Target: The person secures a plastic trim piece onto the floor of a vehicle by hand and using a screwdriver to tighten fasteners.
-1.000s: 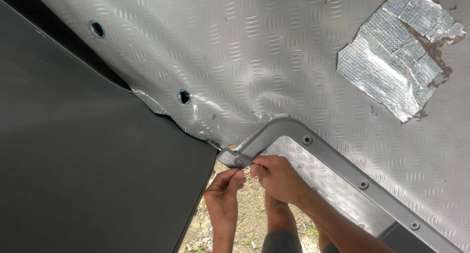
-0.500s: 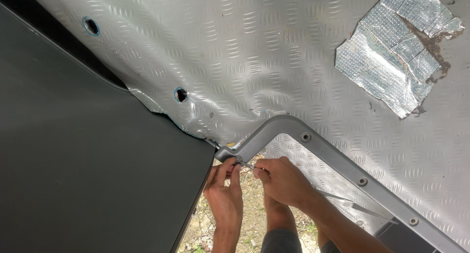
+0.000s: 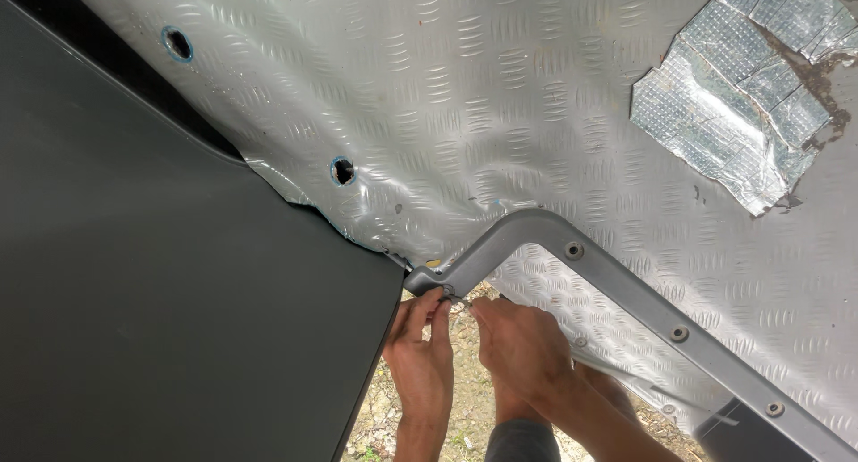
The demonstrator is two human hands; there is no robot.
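Observation:
A grey angled trim strip (image 3: 626,288) with several screws runs across a silver checker-plate sheet (image 3: 500,96). My left hand (image 3: 420,364) reaches up, its fingertips pinched on a small fastener (image 3: 446,291) at the strip's lower left end. Just to the right, my right hand (image 3: 523,346) has its fingers curled around a small pale piece (image 3: 460,308) between the two hands. What that piece is cannot be made out.
A large dark flat panel (image 3: 179,292) fills the left side, its edge meeting the strip's end. The sheet has two blue-ringed holes (image 3: 343,170) and a torn foil patch (image 3: 742,105) at the upper right. Gravelly ground (image 3: 465,417) shows behind my hands.
Both hands have shifted slightly up and closer to the strip's end. My left fingertips now rest on the fastener. The view has drifted a little.

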